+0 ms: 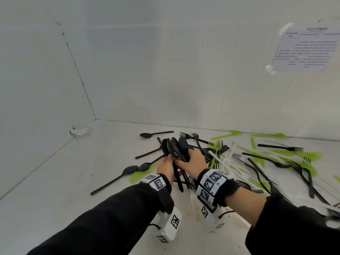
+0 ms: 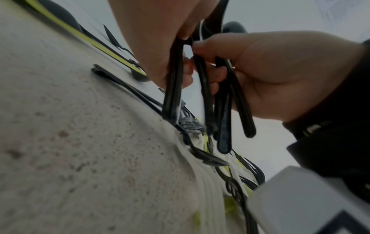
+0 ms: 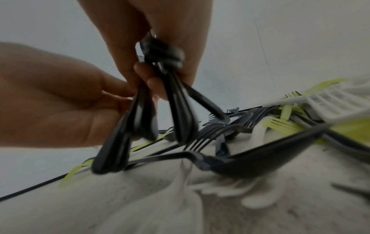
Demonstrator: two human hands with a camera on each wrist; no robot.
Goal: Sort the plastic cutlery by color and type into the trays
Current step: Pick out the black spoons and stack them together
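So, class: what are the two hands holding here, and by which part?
Both the left hand and right hand grip a bunch of black spoons by the handles, just below the bowls, which point up.

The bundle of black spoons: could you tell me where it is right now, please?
In the head view, the bundle of black spoons is held upright between the left hand and right hand, left of the mixed cutlery pile.

1. Long black fabric sleeves (image 1: 103,216) cover both arms, running in from the bottom of the head view.
2. Each wrist wears a black strap carrying white blocks printed with black square tag markers (image 1: 211,183).
3. Under each wrist hangs a white box-shaped camera housing (image 1: 171,227), also tagged, with a thin black cord looped at its side, lower centre of the frame.
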